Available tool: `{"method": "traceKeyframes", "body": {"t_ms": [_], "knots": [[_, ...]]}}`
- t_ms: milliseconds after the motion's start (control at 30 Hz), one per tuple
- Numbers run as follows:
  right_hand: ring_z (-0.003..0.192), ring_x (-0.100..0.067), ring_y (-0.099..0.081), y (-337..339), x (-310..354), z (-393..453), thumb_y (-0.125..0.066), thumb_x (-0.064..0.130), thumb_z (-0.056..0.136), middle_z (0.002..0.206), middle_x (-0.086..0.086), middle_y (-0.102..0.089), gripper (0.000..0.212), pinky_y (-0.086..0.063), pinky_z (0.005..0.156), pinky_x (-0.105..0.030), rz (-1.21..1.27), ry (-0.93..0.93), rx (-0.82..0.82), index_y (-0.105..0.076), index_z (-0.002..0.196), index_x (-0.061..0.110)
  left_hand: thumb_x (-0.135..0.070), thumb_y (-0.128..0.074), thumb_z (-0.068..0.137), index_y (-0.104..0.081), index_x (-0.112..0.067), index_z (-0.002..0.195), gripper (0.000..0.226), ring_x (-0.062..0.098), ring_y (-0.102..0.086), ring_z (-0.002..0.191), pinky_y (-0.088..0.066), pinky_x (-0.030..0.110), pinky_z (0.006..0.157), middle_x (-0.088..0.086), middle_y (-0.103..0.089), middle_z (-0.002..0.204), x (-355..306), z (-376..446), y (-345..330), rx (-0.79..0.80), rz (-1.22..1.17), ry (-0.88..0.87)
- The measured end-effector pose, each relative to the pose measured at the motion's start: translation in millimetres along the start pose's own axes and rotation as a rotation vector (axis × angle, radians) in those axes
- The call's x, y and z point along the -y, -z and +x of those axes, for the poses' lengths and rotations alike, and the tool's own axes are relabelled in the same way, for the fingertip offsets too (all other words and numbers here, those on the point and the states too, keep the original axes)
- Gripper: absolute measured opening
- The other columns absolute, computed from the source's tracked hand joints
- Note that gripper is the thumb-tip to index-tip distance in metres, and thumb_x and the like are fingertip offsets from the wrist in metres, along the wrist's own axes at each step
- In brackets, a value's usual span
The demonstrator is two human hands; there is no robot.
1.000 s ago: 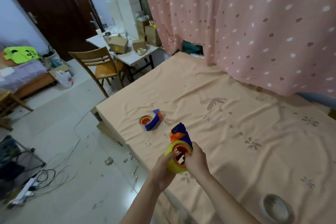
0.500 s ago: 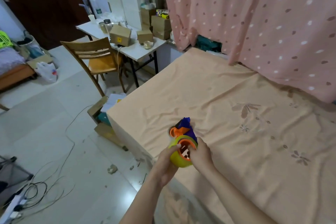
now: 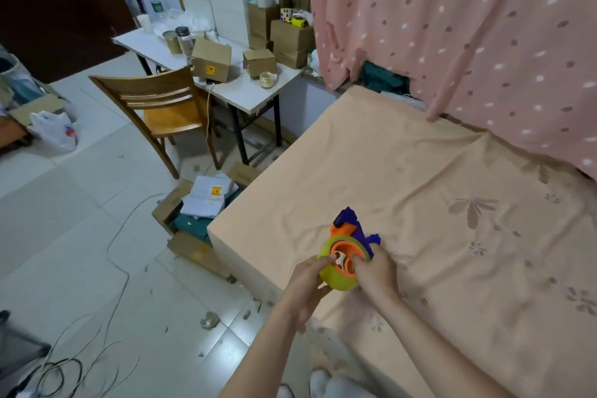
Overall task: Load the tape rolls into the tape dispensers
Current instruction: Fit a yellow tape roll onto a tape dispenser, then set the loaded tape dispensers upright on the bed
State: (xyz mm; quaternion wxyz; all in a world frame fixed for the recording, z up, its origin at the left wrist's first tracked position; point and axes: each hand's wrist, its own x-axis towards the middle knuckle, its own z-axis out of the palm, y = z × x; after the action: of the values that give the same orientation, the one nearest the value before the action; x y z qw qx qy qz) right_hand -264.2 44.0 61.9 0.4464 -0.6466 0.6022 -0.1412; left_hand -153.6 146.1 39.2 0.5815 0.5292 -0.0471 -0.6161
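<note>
A yellow tape roll (image 3: pixel 336 278) sits around the orange hub (image 3: pixel 347 254) of a purple and orange tape dispenser (image 3: pixel 350 223), held just above the near left corner of the peach-sheeted bed (image 3: pixel 452 203). My left hand (image 3: pixel 307 281) grips the roll's left side, thumb on the hub's rim. On the right, my right hand (image 3: pixel 376 271) clasps the roll and the dispenser body, with a finger pressing into the hub. The second dispenser is hidden or out of view.
A wooden chair (image 3: pixel 161 107) and a white table (image 3: pixel 226 84) with cardboard boxes stand beyond the bed's corner. Open boxes (image 3: pixel 200 203) lie on the floor beside the bed. Cables (image 3: pixel 80 349) trail over the tiles. A pink dotted curtain (image 3: pixel 468 42) hangs behind the bed.
The view has swung left and down, so the second dispenser on the bed has left the frame. The roll sits deeper over the orange hub; both hands keep their hold.
</note>
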Motion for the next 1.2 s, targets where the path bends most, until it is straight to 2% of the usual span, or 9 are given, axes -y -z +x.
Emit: {"method": "traceKeyframes", "body": {"t_ms": [133, 267, 367, 467, 633, 833, 967, 1067, 1200], "knots": [[0.072, -0.025, -0.067, -14, 8, 31, -0.062, 0.038, 0.084, 0.075, -0.004, -0.071, 0.020, -0.058, 0.066, -0.038, -0.006, -0.045, -0.013, -0.064, 0.079, 0.019, -0.038, -0.084, 0.071, -0.077, -0.009, 0.108, 0.047, 0.018, -0.075, 0.094, -0.060, 0.034, 0.085, 0.005, -0.078, 0.104, -27, 27, 4, -0.050, 0.014, 0.001], [0.065, -0.015, -0.062, -31, 13, 64, -0.063, 0.037, 0.086, 0.075, 0.002, -0.069, 0.019, -0.040, 0.047, -0.023, -0.055, -0.053, 0.001, -0.063, 0.088, 0.018, -0.026, -0.079, 0.084, -0.075, -0.004, 0.107, 0.032, 0.018, -0.074, 0.082, -0.062, 0.029, 0.070, 0.008, -0.073, 0.095, -49, 52, 6, -0.141, 0.058, 0.019], [0.066, -0.014, -0.061, -41, 16, 82, -0.065, 0.036, 0.083, 0.073, 0.006, -0.065, 0.017, -0.038, 0.047, -0.024, -0.039, -0.085, 0.026, -0.060, 0.086, 0.021, -0.017, -0.076, 0.087, -0.076, -0.008, 0.101, 0.016, 0.020, -0.071, 0.081, -0.061, 0.030, 0.069, 0.007, -0.072, 0.086, -61, 66, 11, -0.171, 0.081, 0.064], [0.059, -0.005, -0.057, -50, 20, 94, -0.068, 0.035, 0.081, 0.065, 0.009, -0.060, 0.021, -0.036, 0.046, -0.019, -0.043, -0.096, 0.023, -0.053, 0.072, 0.024, -0.011, -0.075, 0.088, -0.074, -0.007, 0.112, 0.024, 0.023, -0.073, 0.092, -0.061, 0.032, 0.070, 0.006, -0.078, 0.092, -72, 81, 15, -0.186, 0.056, 0.070], [0.060, -0.005, -0.055, -64, 28, 113, -0.071, 0.032, 0.082, 0.065, 0.013, -0.058, 0.015, -0.035, 0.046, -0.017, -0.083, -0.109, 0.036, -0.058, 0.083, 0.024, -0.009, -0.071, 0.091, -0.072, -0.007, 0.109, 0.019, 0.020, -0.071, 0.090, -0.059, 0.029, 0.066, 0.006, -0.074, 0.094, -94, 113, 30, -0.138, 0.153, 0.152], [0.077, -0.028, -0.069, -91, 38, 126, -0.069, 0.039, 0.085, 0.078, -0.005, -0.072, 0.024, -0.053, 0.067, -0.034, -0.101, -0.208, 0.023, -0.067, 0.088, 0.016, -0.017, -0.075, 0.090, -0.069, -0.007, 0.119, 0.031, 0.023, -0.067, 0.097, -0.057, 0.036, 0.085, 0.007, -0.074, 0.104, -116, 156, 65, -0.053, 0.371, 0.317], [0.056, -0.013, -0.059, -112, 44, 127, -0.061, 0.042, 0.091, 0.058, 0.004, -0.060, 0.027, -0.045, 0.051, -0.025, -0.112, -0.265, -0.053, -0.063, 0.076, 0.020, -0.022, -0.078, 0.087, -0.073, -0.022, 0.105, 0.019, 0.013, -0.063, 0.088, -0.051, 0.031, 0.080, -0.006, -0.074, 0.090, -121, 176, 79, -0.014, 0.362, 0.467], [0.055, -0.017, -0.058, -123, 44, 129, -0.057, 0.043, 0.091, 0.057, 0.003, -0.058, 0.033, -0.040, 0.050, -0.025, -0.213, -0.345, -0.091, -0.060, 0.070, 0.017, -0.016, -0.076, 0.089, -0.072, -0.019, 0.108, 0.019, 0.011, -0.059, 0.084, -0.047, 0.028, 0.077, -0.004, -0.069, 0.092, -117, 189, 87, -0.007, 0.392, 0.507], [0.070, -0.024, -0.066, -135, 42, 135, -0.057, 0.029, 0.089, 0.062, -0.001, -0.058, 0.023, -0.042, 0.057, -0.028, -0.358, -0.354, -0.089, -0.068, 0.095, 0.009, -0.007, -0.072, 0.091, -0.067, -0.007, 0.108, 0.017, 0.021, -0.058, 0.087, -0.049, 0.032, 0.079, 0.006, -0.065, 0.095, -117, 200, 93, -0.034, 0.462, 0.512]]}}
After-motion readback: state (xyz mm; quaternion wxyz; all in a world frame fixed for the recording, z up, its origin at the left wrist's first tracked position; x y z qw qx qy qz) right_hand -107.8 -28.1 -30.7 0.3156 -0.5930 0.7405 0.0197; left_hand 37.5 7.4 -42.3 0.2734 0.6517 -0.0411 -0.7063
